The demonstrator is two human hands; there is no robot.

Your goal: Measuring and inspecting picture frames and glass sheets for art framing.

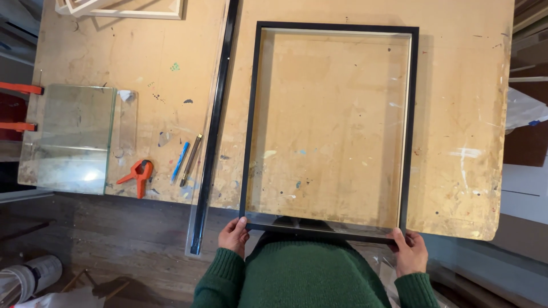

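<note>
A large black picture frame (250, 114) with a pale inner lip lies flat on the worn wooden worktable (468, 114), its near edge hanging over the table's front. My left hand (234, 235) grips the near left corner of the frame. My right hand (410, 251) grips the near right corner. Both arms wear green sleeves. A glass pane seems to sit in the frame, reflecting along the near edge.
A long black moulding strip (214, 125) lies just left of the frame. Further left are a blue pen (180, 161), a dark pencil-like tool (190, 160), an orange spring clamp (137, 175) and glass sheets (71, 137). A pale wooden frame (137, 10) sits at the far left corner.
</note>
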